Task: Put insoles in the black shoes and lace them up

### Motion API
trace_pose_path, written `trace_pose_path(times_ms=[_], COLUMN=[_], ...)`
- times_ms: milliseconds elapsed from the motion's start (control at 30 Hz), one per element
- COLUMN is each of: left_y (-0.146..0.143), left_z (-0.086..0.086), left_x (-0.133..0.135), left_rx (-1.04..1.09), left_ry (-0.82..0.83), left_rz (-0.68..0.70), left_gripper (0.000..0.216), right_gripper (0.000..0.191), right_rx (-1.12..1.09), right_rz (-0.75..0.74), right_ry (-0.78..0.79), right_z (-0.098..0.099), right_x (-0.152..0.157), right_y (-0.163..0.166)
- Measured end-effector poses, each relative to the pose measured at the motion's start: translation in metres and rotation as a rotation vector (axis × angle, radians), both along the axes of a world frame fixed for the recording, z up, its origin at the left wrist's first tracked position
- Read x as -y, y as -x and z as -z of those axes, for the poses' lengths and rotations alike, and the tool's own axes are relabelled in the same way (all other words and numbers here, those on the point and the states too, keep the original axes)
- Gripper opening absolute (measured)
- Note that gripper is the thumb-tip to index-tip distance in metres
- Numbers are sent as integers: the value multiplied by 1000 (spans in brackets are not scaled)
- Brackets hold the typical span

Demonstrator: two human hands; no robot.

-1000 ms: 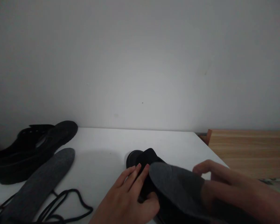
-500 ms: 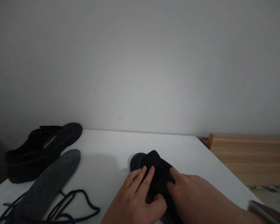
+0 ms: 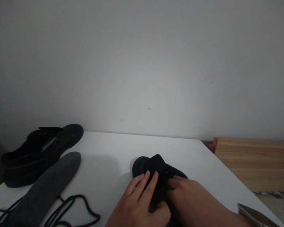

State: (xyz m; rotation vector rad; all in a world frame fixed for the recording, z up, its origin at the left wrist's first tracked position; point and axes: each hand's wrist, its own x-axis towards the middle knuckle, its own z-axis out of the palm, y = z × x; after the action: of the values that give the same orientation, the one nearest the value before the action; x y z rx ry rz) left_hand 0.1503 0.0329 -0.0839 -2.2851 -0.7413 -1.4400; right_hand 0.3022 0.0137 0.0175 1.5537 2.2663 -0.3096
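A black shoe [image 3: 139,167] lies toe-away near the front of the white table [image 3: 104,176], its tongue [image 3: 155,164] raised. My left hand [image 3: 142,201] holds the shoe from its left side, with long fingers laid over the tongue and the thumb bent at the opening. Reaching in from the right, my right hand [image 3: 189,195] is closed, its curled fingers down in the shoe's opening. Those fingertips are hidden, so I cannot see what they grip inside. The heel end is mostly behind my hands.
A second black shoe [image 3: 28,164] stands at the table's left edge, with a grey insole [image 3: 49,186] beside it. Black laces [image 3: 85,201] lie loosely near the insole. A pale wall [image 3: 142,78] rises behind; wooden boards [image 3: 251,164] are beyond the right edge.
My right hand has shifted from the shoe's right side into its opening, with the fingers now curled downward. The left hand keeps nearly the same place on the shoe.
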Motion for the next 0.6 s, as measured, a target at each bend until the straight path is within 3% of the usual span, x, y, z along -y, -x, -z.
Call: trace_pose_path(times_ms=[133, 300, 367, 467, 600], left_y=[8, 15, 17, 20, 26], left_z=[-5, -6, -6, -4, 3], left_x=[1, 1, -1, -3, -8], left_rx=[-178, -226, -235, -261, -341], left_ry=[113, 170, 200, 244, 261], left_rz=[14, 39, 44, 36, 14], left_gripper=[27, 32, 34, 40, 49], right_gripper=[23, 29, 29, 27, 23], right_rx=[-35, -116, -156, -160, -81], right_rz=[-27, -158, -166, -164, -213], right_ry=[-80, -288, -290, -218, -143], right_z=[15, 51, 60, 59, 36], right_x=[-1, -16, -22, -25, -20], right_y=[-6, -9, -9, -8, -8])
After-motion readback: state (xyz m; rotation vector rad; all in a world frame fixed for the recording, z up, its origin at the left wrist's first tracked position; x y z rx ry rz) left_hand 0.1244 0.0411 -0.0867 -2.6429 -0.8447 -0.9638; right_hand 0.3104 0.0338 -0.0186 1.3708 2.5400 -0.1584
